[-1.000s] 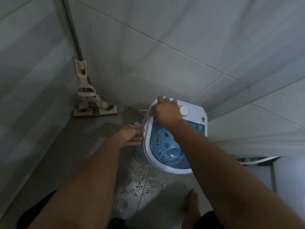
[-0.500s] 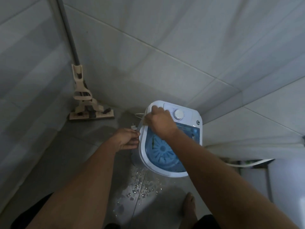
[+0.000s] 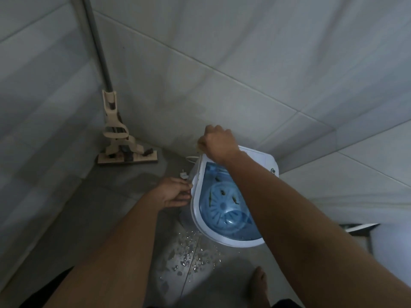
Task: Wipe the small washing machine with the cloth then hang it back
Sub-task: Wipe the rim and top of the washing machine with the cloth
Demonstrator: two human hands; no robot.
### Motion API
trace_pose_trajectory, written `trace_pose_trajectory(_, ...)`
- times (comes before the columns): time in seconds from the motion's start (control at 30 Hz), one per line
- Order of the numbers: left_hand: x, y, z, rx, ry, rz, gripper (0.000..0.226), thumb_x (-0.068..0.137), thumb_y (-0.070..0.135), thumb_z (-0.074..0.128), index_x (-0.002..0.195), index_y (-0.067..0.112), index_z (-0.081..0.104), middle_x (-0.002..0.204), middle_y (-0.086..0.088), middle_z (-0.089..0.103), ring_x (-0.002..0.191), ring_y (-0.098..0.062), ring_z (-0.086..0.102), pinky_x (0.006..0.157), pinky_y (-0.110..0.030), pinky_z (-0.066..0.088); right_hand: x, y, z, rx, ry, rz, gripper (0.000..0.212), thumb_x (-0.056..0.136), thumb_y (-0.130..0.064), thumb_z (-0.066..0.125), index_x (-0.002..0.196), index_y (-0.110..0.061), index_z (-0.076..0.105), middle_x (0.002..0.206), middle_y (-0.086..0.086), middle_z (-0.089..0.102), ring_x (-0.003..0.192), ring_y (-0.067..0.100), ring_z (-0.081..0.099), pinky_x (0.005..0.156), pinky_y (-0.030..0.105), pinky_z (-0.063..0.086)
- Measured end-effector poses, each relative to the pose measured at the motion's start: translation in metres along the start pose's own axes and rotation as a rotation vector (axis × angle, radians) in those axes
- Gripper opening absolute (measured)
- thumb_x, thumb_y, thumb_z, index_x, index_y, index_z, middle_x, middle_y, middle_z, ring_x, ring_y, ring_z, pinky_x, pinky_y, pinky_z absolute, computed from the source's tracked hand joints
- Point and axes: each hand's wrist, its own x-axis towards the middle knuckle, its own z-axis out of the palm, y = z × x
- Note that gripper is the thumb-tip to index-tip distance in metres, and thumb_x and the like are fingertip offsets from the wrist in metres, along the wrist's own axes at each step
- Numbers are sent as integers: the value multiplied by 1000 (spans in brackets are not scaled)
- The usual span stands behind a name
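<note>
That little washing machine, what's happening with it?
A person is bent over the small washing machine on the wet floor. Their right hand is closed at its back corner, on something too small to make out. Their left hand is beside its rim, near a cord. A mop leans in the corner.

dim tiled walls [image 3: 244, 52], wet grey floor [image 3: 189, 252], mop [image 3: 124, 150] in corner.

Seen from above, a right hand [image 3: 219, 141] closes on something at a small washing machine's [image 3: 200, 218] back corner; the left hand [image 3: 175, 192] touches its side, a mop [image 3: 124, 150] nearby.
</note>
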Motion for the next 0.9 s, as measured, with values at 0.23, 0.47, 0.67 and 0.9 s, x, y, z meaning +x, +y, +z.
trace_pose_trajectory(0.23, 1, -3, 2, 5, -18, -4, 11, 93, 14, 65, 104, 11, 66, 97, -7, 70, 83, -16, 68, 72, -32, 60, -36, -5, 41, 177, 125, -171, 7, 83, -23, 75, 89, -20, 79, 97, 7, 64, 90, 36, 57, 65, 40, 48)
trace_pose_trajectory(0.47, -6, -11, 15, 106, -11, 8, 19, 89, 13, 69, 106, 5, 68, 102, -14, 74, 85, -21, 71, 71, -33, 61, -63, 2, 48, 176, 145, -271, 17, 88, -23, 72, 104, -24, 79, 103, 6, 64, 93, 34, 56, 66, 41, 48)
trace_pose_trajectory(0.67, -9, -7, 24, 172, 31, 67, 3, 92, 8, 63, 93, 6, 65, 86, -13, 68, 72, -19, 65, 72, -33, 58, -74, -2, 48, 155, 77, -337, 17, 92, -26, 65, 103, -22, 77, 121, 8, 64, 97, 33, 57, 71, 42, 50)
trace_pose_trajectory(0.9, -10, -7, 32, 188, 124, 165, 19, 95, 3, 57, 77, 7, 60, 75, -16, 61, 60, -18, 57, 48, -20, 54, -67, 7, 35, 316, 128, -246, 25, 92, -27, 57, 100, -16, 78, 101, 10, 65, 88, 36, 60, 75, 45, 52)
